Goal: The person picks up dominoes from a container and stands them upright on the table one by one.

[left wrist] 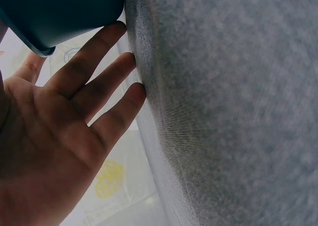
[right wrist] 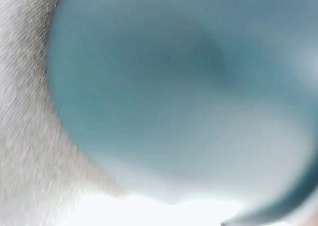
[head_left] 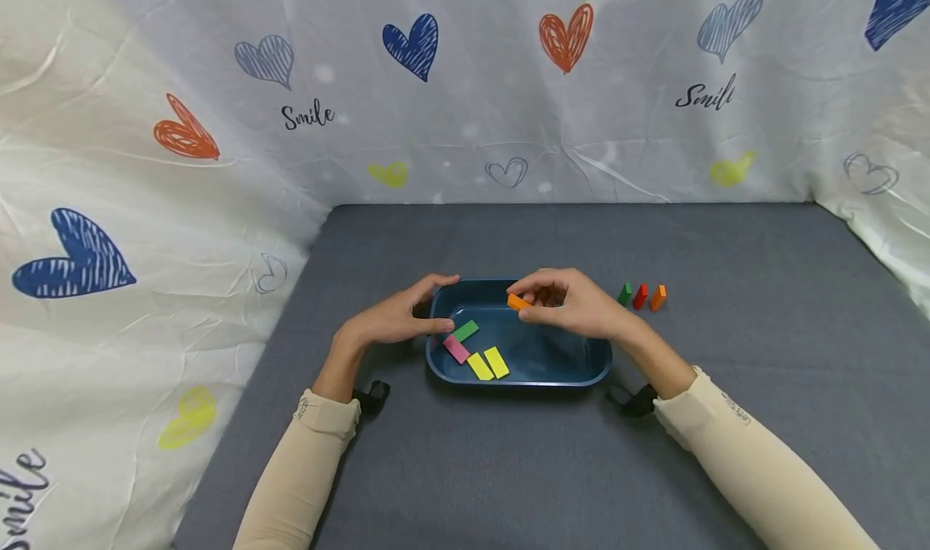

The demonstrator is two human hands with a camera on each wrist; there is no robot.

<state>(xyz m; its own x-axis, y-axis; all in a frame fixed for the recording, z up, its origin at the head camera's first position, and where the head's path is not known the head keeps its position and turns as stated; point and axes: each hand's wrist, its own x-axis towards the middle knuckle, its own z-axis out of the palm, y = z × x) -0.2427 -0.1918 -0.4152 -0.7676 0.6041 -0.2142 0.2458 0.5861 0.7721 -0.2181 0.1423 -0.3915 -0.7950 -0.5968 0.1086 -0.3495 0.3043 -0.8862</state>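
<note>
A dark blue tray (head_left: 538,384) stands on the grey cloth. My left hand (head_left: 395,314) rests at its left end, thumb over the rim and fingers outside; in the left wrist view the left hand (left wrist: 69,112) has straight, spread fingers against tray and cloth. Above the tray, my right hand (head_left: 570,304) pinches an orange domino block (head_left: 517,302) between thumb and fingers. A green block (head_left: 466,331), a pink block (head_left: 457,349) and two yellow blocks (head_left: 497,362) lie inside the tray's left part. The right wrist view shows the blurred tray (right wrist: 149,87); the pinched block is not visible there.
Right of the tray, behind my right wrist, a green block (head_left: 625,294), a red block (head_left: 640,296) and an orange block (head_left: 658,298) stand in a row on the cloth (head_left: 726,421). A white curtain (head_left: 465,90) with printed hearts hangs at the back and left.
</note>
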